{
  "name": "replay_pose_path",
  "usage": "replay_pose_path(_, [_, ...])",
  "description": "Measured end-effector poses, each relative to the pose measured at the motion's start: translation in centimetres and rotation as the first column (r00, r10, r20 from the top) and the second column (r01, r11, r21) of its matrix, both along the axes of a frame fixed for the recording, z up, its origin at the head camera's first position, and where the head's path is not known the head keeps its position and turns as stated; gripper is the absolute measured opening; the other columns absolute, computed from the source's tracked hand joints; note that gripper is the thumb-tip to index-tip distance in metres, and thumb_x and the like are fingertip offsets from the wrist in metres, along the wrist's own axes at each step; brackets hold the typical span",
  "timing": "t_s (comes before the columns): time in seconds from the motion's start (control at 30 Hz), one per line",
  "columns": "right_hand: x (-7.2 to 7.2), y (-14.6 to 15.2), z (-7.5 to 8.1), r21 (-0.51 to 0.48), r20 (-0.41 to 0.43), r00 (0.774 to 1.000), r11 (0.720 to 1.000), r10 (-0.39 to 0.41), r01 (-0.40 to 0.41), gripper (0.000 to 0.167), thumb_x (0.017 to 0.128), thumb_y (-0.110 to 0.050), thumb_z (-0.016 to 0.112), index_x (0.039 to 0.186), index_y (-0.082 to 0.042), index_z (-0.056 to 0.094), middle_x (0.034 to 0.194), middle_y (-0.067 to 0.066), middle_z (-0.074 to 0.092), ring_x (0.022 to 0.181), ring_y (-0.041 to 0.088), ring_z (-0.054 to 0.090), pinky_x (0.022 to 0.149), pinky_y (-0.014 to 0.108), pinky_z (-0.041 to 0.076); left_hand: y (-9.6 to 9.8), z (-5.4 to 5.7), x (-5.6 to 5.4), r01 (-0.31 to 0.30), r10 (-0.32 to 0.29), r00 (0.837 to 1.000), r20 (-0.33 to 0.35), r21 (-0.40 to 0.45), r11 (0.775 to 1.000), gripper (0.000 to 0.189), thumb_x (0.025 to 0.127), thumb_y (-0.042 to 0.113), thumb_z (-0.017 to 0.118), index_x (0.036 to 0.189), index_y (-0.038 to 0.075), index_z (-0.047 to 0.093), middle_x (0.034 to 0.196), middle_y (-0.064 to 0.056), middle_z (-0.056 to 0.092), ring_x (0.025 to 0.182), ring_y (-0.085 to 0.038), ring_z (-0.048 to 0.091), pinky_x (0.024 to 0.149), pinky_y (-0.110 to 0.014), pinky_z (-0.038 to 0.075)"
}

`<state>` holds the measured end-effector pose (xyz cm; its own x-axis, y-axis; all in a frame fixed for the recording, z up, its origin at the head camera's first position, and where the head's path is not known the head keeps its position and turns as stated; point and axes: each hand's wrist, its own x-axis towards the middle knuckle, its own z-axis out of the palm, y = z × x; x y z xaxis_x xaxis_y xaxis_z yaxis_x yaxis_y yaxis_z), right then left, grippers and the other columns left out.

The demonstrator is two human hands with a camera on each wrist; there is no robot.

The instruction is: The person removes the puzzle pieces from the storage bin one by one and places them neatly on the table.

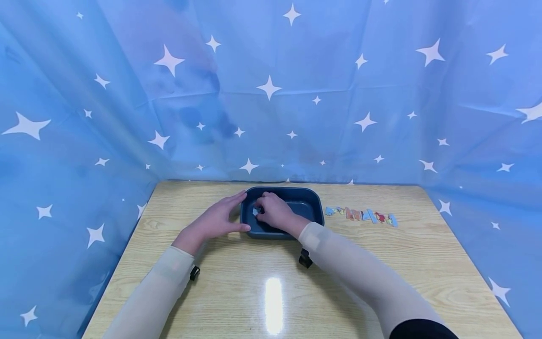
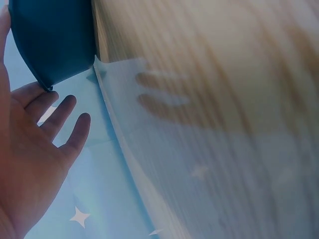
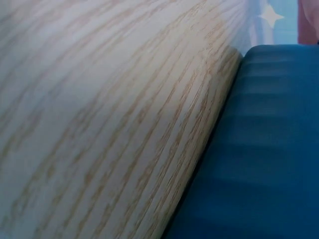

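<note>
A dark blue rectangular tray [image 1: 314, 207] stands near the back of the wooden table. My left hand [image 1: 213, 220] spans its left end, fingers extended at the far corner and thumb towards the near one. In the left wrist view the fingertips of the left hand [image 2: 37, 144] touch the corner of the tray [image 2: 52, 37]. Inside the tray, at its left part, my right hand [image 1: 277, 212] pinches a small light-blue piece [image 1: 255, 212] with curled fingers. The right wrist view shows only the outer wall of the tray [image 3: 264, 149], not the fingers or the piece.
Right of the tray, small colourful flat pieces [image 1: 368, 215] lie in a loose row on the wooden table [image 1: 237, 292]. A blue curtain with white stars [image 1: 271, 122] hangs behind the table and at both sides.
</note>
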<state>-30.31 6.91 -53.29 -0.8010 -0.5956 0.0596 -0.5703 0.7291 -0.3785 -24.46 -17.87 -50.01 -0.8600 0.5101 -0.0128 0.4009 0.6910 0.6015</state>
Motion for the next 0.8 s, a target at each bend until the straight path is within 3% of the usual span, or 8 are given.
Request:
replay_pose_path(0.4, [2.0,0.2,2.7,0.119,0.035,0.999,0.993,0.008,-0.012,0.029,0.102,-0.023,0.082,0.127,-0.010,0.077,0.116,0.005,0.070,0.103,0.021,0.065,0.093,0.043,0.060,0.0,0.0,-0.1,0.001,-0.001,1.000,0.003,-0.008,1.000,0.106,0.096,0.056,0.085,0.177,0.020,0.028,0.183,0.004,0.023,0.167,-0.033,0.027,0.132,-0.059,0.030])
replay_pose_path(0.6, [2.4,0.7,2.8,0.117,0.046,0.999,0.993,0.023,-0.028,0.035,0.105,-0.024,0.079,0.137,-0.013,0.077,0.117,0.003,0.070,0.097,0.017,0.060,0.085,0.035,0.057,-0.1,-0.2,-0.1,0.000,0.000,1.000,-0.003,-0.002,1.000,0.105,0.096,0.055,0.085,0.177,0.020,0.029,0.183,0.004,0.024,0.166,-0.034,0.027,0.131,-0.060,0.030])
replay_pose_path(0.8, [3.1,1.4,3.3,0.061,0.066,0.997,0.998,0.028,-0.032,0.035,0.104,-0.022,0.080,0.137,-0.013,0.078,0.117,0.003,0.069,0.095,0.016,0.057,0.082,0.034,0.055,0.0,-0.2,-0.1,-0.004,0.004,1.000,0.002,-0.004,1.000,0.105,0.096,0.054,0.085,0.177,0.021,0.028,0.183,0.004,0.024,0.166,-0.034,0.027,0.131,-0.061,0.031])
